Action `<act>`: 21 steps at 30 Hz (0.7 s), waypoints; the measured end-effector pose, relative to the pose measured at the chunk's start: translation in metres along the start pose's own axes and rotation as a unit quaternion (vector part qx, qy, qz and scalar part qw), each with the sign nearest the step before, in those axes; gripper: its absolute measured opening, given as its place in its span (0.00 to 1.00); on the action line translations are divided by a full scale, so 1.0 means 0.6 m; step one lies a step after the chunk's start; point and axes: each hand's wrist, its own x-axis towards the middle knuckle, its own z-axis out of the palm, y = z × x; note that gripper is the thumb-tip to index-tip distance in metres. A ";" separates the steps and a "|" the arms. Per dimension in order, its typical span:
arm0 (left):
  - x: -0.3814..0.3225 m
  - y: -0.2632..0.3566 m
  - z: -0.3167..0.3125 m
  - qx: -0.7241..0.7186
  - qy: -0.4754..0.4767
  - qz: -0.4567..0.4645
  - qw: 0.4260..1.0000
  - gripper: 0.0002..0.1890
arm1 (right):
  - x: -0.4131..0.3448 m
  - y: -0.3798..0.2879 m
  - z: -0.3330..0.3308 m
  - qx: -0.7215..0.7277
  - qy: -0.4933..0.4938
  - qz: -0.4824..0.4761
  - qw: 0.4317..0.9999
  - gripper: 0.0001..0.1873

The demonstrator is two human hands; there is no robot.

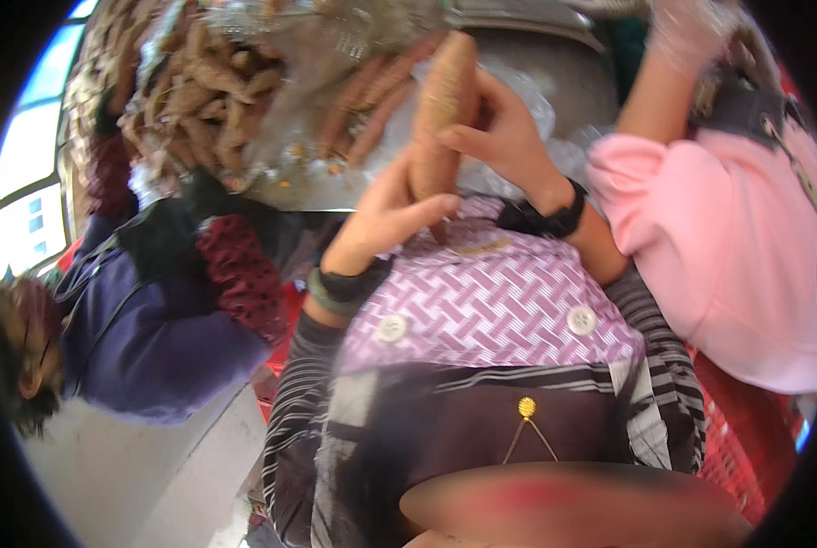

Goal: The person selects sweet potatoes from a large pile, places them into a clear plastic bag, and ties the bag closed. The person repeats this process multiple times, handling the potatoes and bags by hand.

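A long brown sweet potato (pixel 444 96) is held slantwise in front of my chest, its far tip pointing up and away. My left hand (pixel 389 214) wraps its lower end, the thumb lying across the front. My right hand (pixel 508 133) grips it higher up from the right side, with the thumb on its face. Just beyond, to the left of the held one, several sweet potatoes (pixel 374 92) lie side by side on the work surface. Clear plastic film (pixel 535 103) is spread behind my right hand.
A large heap of sweet potatoes (pixel 203 96) covers the far left. A co-worker in a blue top (pixel 169 342) with dark red sleeve covers is at my left. At my right, another person's pink sleeve (pixel 710 233) and plastic-gloved hand (pixel 692 34) reach forward. A red plastic crate (pixel 730 438) stands lower right.
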 end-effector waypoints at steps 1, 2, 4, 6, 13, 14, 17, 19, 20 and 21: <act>-0.001 0.000 0.001 -0.042 -0.015 -0.033 0.998 0.24 | 0.001 -0.002 -0.001 0.019 -0.004 0.006 1.000 0.27; -0.001 0.000 -0.003 -0.070 -0.017 -0.014 0.997 0.23 | 0.005 -0.004 -0.006 0.013 0.016 0.033 0.999 0.24; -0.004 -0.003 -0.019 -0.099 -0.027 -0.003 0.995 0.24 | 0.011 -0.005 -0.017 0.021 0.053 0.082 0.995 0.19; -0.009 0.008 -0.052 -0.072 0.028 -0.017 0.997 0.22 | 0.018 -0.004 -0.034 0.020 0.071 0.090 0.993 0.14; -0.032 0.298 -0.265 -0.050 0.296 0.328 0.895 0.29 | 0.012 0.028 -0.061 0.007 0.075 0.083 0.994 0.09; -0.044 0.346 -0.287 -0.031 0.305 0.413 0.857 0.33 | 0.010 0.031 -0.060 0.012 0.066 0.080 0.995 0.09; -0.052 0.394 -0.305 0.051 0.313 0.551 0.772 0.47 | 0.008 0.033 -0.060 0.023 0.042 0.083 0.995 0.09; -0.027 0.333 -0.275 0.093 0.329 0.544 0.767 0.38 | 0.008 0.031 -0.061 0.010 0.034 0.106 0.994 0.09; -0.004 0.287 -0.253 0.101 0.352 0.490 0.791 0.39 | 0.007 0.029 -0.062 0.005 0.025 0.106 0.994 0.09; 0.016 0.236 -0.226 0.174 0.342 0.429 0.818 0.40 | 0.007 0.028 -0.063 0.000 0.024 0.108 0.994 0.09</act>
